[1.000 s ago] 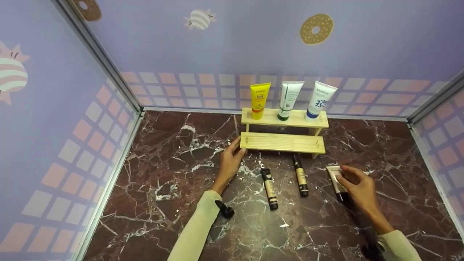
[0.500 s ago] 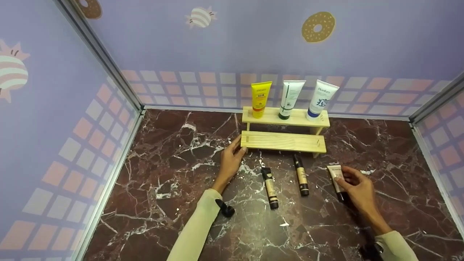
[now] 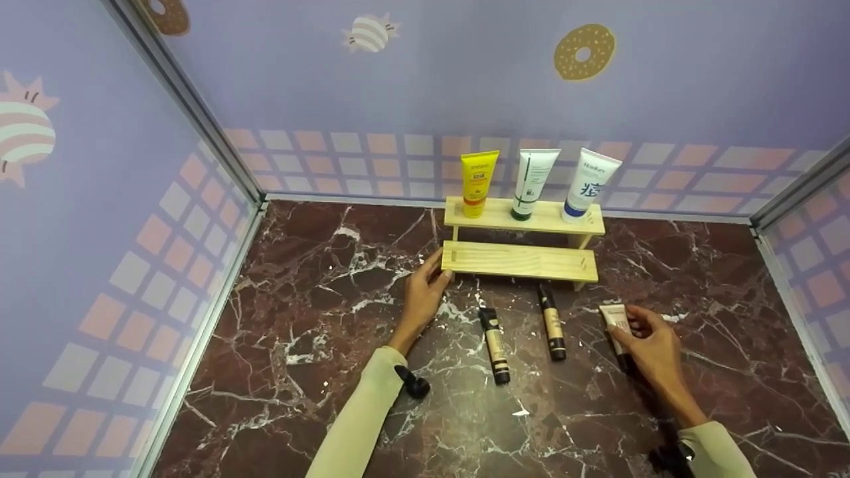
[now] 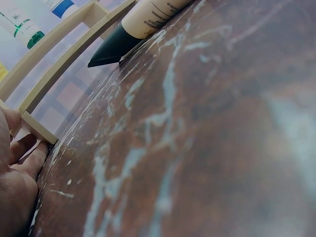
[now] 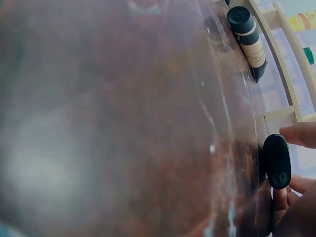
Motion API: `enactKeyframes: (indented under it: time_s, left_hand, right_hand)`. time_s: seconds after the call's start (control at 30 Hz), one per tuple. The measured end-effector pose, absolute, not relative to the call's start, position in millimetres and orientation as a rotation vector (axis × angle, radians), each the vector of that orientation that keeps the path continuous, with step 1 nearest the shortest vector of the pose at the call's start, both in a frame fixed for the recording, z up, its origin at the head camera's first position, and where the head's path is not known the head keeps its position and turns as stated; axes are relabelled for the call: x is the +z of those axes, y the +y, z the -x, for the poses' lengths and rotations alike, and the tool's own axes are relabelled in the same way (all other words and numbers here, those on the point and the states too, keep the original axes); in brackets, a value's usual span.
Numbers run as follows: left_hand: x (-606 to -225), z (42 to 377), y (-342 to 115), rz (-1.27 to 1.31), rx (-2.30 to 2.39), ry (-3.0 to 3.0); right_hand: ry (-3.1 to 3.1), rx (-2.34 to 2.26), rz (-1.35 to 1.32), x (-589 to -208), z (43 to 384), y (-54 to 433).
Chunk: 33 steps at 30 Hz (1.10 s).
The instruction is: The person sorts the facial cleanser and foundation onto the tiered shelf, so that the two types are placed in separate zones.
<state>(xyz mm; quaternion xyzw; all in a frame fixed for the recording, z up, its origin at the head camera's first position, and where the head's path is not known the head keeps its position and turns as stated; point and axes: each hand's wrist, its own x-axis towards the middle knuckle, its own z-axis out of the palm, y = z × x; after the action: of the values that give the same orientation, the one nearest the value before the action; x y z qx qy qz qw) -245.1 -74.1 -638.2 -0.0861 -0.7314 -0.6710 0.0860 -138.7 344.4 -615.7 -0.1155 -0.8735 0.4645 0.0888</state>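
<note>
My left hand [image 3: 423, 302] holds the left end of a two-step wooden display stand [image 3: 518, 259], thumb near its lower front corner. In the left wrist view, fingers [image 4: 33, 159] touch the stand's leg. On the right, my right hand [image 3: 654, 345] grips a cream-coloured BB cream tube [image 3: 616, 317] with a dark cap, thumb on one side and fingers on the other. The tube lies on the tabletop, its lower part mostly hidden by the hand; its cap end [image 5: 277, 162] faces the right wrist camera.
Two black-and-beige tubes, one left [image 3: 494, 345] and one right [image 3: 552, 322], lie before the stand. On its upper step stand a yellow tube [image 3: 478, 182], a white-and-green tube [image 3: 533, 182] and a white-and-blue tube [image 3: 588, 186]. Patterned walls [image 3: 398, 153] enclose the marbled tabletop [image 3: 299, 279].
My right hand has shifted slightly left, and its thumb lies further across the BB cream tube, which stays on the tabletop. The left hand keeps its place at the stand.
</note>
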Motion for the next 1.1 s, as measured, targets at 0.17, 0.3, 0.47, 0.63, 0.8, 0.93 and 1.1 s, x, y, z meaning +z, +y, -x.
enactKeyframes:
  time_s: [0.17, 0.3, 0.47, 0.63, 0.8, 0.93, 1.1]
  left_hand:
    - [-638.1, 244.8, -73.9, 0.281, -2.046, -2.135]
    - [-637.5, 244.4, -72.0, 0.279, -2.053, -2.109]
    - [-636.3, 244.8, -68.7, 0.263, -2.016, -2.113]
    - [-637.6, 246.0, -68.1, 0.263, -1.988, -2.116]
    - [-638.0, 245.3, -70.3, 0.285, -2.000, -2.112]
    - [-638.7, 245.2, -73.1, 0.289, -2.015, -2.119]
    - [-637.9, 244.7, -74.8, 0.285, -1.999, -2.168]
  right_hand:
    - [-2.656, 1.294, 0.298, -615.7, 138.8, 344.9]
    - [-2.664, 1.249, 0.287, -615.3, 138.7, 343.6]
    - [-2.678, 1.208, 0.296, -614.8, 140.1, 341.8]
    - [-2.721, 1.139, 0.276, -613.2, 142.8, 341.1]
    - [-2.742, 1.094, 0.274, -611.2, 144.4, 340.0]
    - [-2.745, 1.062, 0.268, -607.4, 145.0, 337.3]
    - [-2.714, 1.077, 0.261, -602.4, 146.3, 334.1]
